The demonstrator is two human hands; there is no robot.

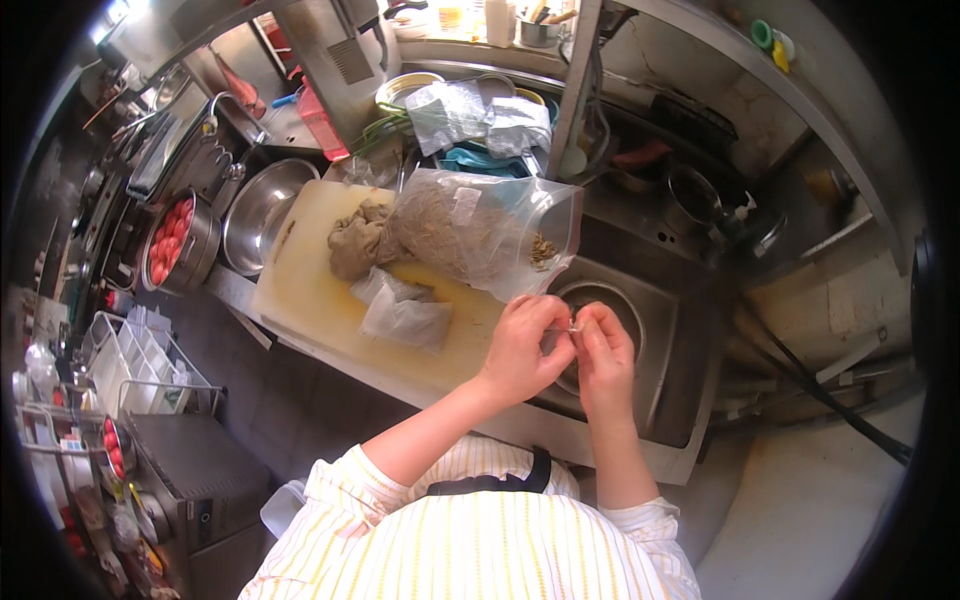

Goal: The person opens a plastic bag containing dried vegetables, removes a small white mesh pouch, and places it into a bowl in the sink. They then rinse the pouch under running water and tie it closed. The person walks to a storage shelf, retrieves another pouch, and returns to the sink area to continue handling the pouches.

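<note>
My left hand (pixel 527 341) and my right hand (pixel 606 356) meet at their fingertips over the near edge of the sink (pixel 664 375). Between them they pinch a small, thin, pale piece (pixel 573 328), too small to name. Just beyond lies a large clear plastic bag (pixel 487 259) of dried brown plant matter, its mouth towards the sink. Left of my hands, a small translucent plastic bag (pixel 405 322) with grey-brown contents rests on the cutting board (pixel 300 300). A bunched brown cloth (pixel 354 244) touches the large bag's left end.
A steel bowl (pixel 262 217) and a pot (pixel 202 255) of red round items stand to the left. Behind the bag are foil-like packets (pixel 450 112) on bowls. A vertical steel post (pixel 574 90) rises behind the sink. A steel-fronted appliance (pixel 199 480) stands at lower left.
</note>
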